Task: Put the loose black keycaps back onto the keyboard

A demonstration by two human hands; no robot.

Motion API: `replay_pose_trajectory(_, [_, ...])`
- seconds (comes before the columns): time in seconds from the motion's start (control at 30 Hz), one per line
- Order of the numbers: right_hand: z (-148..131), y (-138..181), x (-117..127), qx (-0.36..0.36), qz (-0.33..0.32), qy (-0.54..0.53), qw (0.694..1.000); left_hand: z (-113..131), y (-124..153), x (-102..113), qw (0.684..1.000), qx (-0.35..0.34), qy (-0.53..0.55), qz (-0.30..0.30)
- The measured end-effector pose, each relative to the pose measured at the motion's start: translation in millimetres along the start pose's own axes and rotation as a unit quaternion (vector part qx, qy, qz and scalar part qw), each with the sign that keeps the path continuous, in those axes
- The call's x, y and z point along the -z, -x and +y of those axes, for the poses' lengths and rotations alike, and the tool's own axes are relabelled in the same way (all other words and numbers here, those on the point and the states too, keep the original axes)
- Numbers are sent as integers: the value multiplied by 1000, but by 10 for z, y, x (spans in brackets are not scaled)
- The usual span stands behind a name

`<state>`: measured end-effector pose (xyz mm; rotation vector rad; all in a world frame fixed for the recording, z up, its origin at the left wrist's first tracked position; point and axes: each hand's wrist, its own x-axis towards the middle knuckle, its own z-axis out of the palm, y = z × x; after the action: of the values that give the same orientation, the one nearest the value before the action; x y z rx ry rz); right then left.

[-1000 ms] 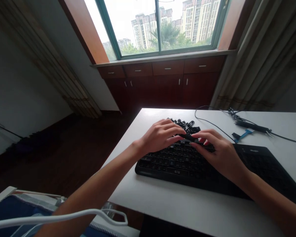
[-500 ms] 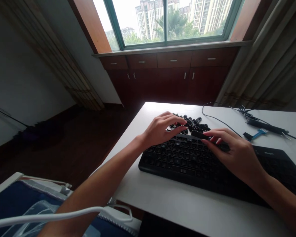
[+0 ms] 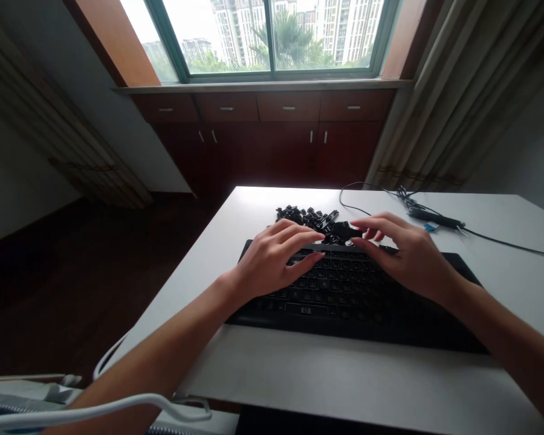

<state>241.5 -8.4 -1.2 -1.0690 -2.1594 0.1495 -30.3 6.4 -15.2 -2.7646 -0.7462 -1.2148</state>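
A person's two bare hands hover over a black keyboard (image 3: 344, 296) that lies on a white table (image 3: 326, 380) in front of a window. The left hand (image 3: 272, 263) rests above the keyboard's left half, fingers loosely spread and stretched forward over the upper key rows, gripping nothing that can be seen. The right hand (image 3: 405, 251) sits over the keyboard's upper middle edge, fingers fanned apart, with a slim dark object (image 3: 388, 248) showing beneath the palm; whether the hand grips it or merely covers it cannot be told.

Just beyond the keyboard's far edge, between the two sets of fingertips, lies a heap of loose black keycaps (image 3: 315, 219), the nearest of them close to the right hand's forefinger. Farther back and to the right of the keyboard, a black cable (image 3: 503, 240) trails across the table, passing a dark pen-like tool (image 3: 430, 217) and a small blue piece (image 3: 430, 226) just beside it.

Behind the table, well apart from the keyboard, a row of dark wooden cabinets (image 3: 272, 127) runs under the window (image 3: 272, 36), where tower blocks and trees show through the glass. Curtains (image 3: 462, 90) hang to the right. Near the keyboard's front left corner, below the table edge, a white cord (image 3: 118, 408) loops across the bottom of the view.
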Motion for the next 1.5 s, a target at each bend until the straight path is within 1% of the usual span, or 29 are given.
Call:
replay_pose_trajectory(0.13, [264, 82, 274, 28, -94, -1, 995, 38, -1, -49, 999, -18, -11, -34])
replay_pose_trajectory(0.23, [409, 202, 440, 20, -161, -23, 987, 63, -30, -72, 998, -18, -21, -53])
replay_pose_trajectory(0.3, [456, 284, 508, 3, -184, -47, 982, 111, -91, -90, 997, -10, -16, -75])
replay_pose_trajectory(0.37, [470, 358, 539, -29, -182, -82, 979, 195, -186, -122, 995, 12, 4, -100])
replay_pose_trajectory(0.47, [452, 441, 538, -125, -151, -150, 969, 360, -347, -199, 987, 84, 56, -128])
replay_pose_trajectory(0.57, [414, 477, 524, -216, -130, -219, 943, 489, -434, -292, 970, 161, 120, -137])
replay_pose_trajectory(0.67, [378, 477, 518, -253, -135, -272, 919, 533, -408, -372, 955, 206, 169, -128])
replay_pose_trajectory(0.73, [360, 476, 513, -262, -147, -290, 909, 535, -356, -408, 952, 219, 177, -119])
replay_pose_trajectory(0.8, [349, 480, 508, -265, -158, -296, 904, 539, -308, -427, 955, 216, 172, -110])
replay_pose_trajectory(0.93, [341, 496, 498, -262, -165, -297, 903, 580, -272, -437, 961, 199, 170, -94])
replay_pose_trajectory(1.13, [313, 496, 488, -257, -172, -308, 900, 638, -269, -456, 955, 193, 207, -85])
replay_pose_trajectory(1.37, [273, 502, 469, -239, -173, -281, 913, 640, -262, -467, 949, 201, 231, -73])
replay_pose_trajectory(1.5, [264, 509, 468, -214, -181, -252, 926, 647, -262, -457, 945, 211, 237, -73])
